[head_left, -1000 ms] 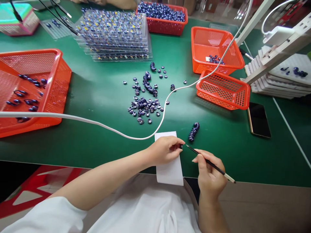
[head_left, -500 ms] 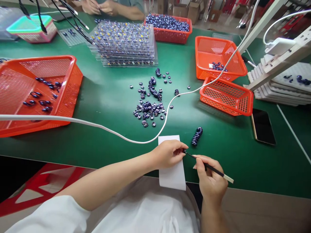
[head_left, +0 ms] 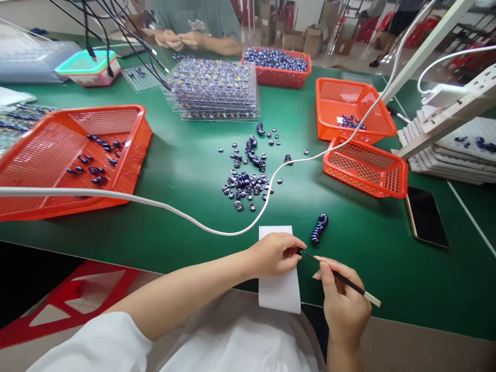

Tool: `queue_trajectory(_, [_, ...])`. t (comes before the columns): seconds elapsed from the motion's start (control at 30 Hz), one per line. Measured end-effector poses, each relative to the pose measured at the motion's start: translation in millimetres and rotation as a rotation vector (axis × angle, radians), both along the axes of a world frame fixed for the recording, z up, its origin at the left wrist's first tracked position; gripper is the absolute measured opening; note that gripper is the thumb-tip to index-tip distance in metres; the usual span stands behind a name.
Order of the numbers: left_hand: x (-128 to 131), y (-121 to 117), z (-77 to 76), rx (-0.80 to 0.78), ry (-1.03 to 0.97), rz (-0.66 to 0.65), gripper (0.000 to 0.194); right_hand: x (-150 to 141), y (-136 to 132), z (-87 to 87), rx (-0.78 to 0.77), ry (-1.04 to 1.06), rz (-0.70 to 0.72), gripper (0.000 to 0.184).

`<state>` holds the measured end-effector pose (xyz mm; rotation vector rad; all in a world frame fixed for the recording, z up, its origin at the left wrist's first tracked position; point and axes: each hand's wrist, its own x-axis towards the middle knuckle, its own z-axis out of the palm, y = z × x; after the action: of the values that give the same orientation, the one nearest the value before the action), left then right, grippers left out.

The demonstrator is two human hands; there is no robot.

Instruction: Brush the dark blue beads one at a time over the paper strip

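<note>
Pinched between the thumb and fingertips of my left hand (head_left: pixel 277 254) is a small dark piece (head_left: pixel 300 251), mostly hidden by the fingers. My right hand (head_left: pixel 344 294) grips a thin black brush-like tool (head_left: pixel 351 283) with a pale end, pen-fashion. Its fine tip meets the dark piece. Under my left hand lies a white paper strip (head_left: pixel 279 294) over the table's front edge. A row of shiny dark-blue pieces (head_left: pixel 320 229) lies just beyond my right hand. Farther off, a loose pile of similar small pieces (head_left: pixel 248 184) is spread on the green table (head_left: pixel 186 175).
A white cable (head_left: pixel 201 226) crosses the table. Orange baskets stand at left (head_left: pixel 135 155) and right (head_left: pixel 321 111), with a smaller basket (head_left: pixel 366 168) in front. Stacked clear trays (head_left: pixel 217 111) stand behind. A phone (head_left: pixel 428 217) lies at right. Across the table sits another person (head_left: pixel 209 26).
The view has tilted up and shifted left, so everything sits lower and farther right. My hands keep the same hold, with the tool's tip still at the dark piece.
</note>
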<state>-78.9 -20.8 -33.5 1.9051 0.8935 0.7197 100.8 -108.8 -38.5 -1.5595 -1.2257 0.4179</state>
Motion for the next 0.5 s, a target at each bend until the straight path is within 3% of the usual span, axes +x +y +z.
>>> queue_trajectory(0.17, [7, -3, -3.1, -0.042, 0.02, 0.018, 0.027, -2, 0, 9.9, -0.03, -0.076, -0.073, 0.03])
queue_trajectory(0.27, [1, 6, -2.0, 0.023, 0.035, 0.047, 0.029, -5, 1, 19.2, -0.115, 0.039, -0.222, 0.038])
queue_trajectory(0.37, [-22, 25, 8.1, 0.189, 0.155, 0.242, 0.035, -6, 2, 19.4, -0.164, 0.208, -0.313, 0.04])
queue_trajectory(0.43, [-42, 37, 17.5, 0.274, 0.341, 0.453, 0.042, -5, 3, 12.6, -0.134, 0.289, -0.314, 0.039])
queue_trajectory(0.5, [-57, 44, 24.4, 0.33, 0.558, 0.554, 0.05, -3, 3, 3.8, -0.051, 0.37, -0.276, 0.038])
